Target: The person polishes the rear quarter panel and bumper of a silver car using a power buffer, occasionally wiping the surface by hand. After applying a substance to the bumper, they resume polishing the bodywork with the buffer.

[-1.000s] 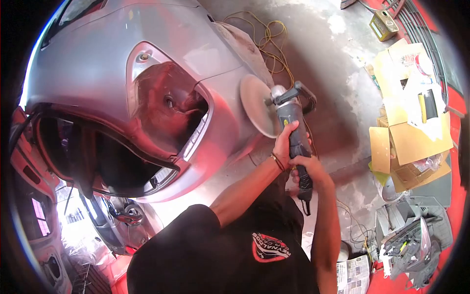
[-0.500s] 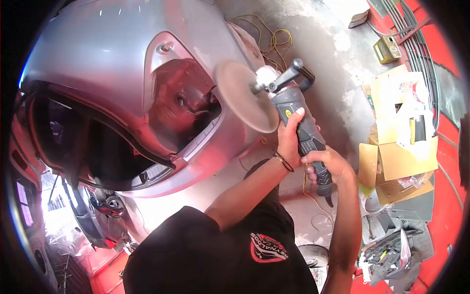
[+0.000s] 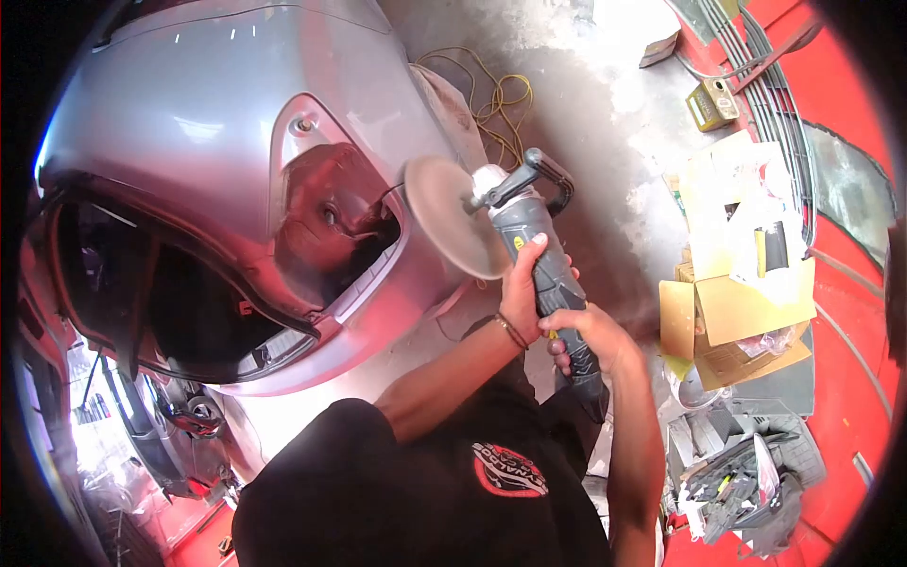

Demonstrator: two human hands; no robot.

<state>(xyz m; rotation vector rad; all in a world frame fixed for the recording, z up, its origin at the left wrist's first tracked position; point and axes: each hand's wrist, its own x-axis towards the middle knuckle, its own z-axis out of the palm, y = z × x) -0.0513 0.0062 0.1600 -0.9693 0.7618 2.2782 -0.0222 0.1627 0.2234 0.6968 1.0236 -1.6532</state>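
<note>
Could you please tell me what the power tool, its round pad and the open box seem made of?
The power tool looks like matte dark-grey plastic with moulded grooves; its bright silvery head is probably metal. The round pad looks dull and tan, perhaps foam or wool, but blur hides the texture. The open box seems plain cardboard, going by its stiff brown flaps.

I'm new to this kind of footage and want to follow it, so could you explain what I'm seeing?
There's no robot: a person works bare-handed, and every picture comes from one camera on their head, facing forward and down. The left hand holds the middle of a power tool; the right hand holds its near end. The tool's round pad is at the car, though I can't tell whether they touch. A yellow cord lies on the floor; an open box is at right.
</note>
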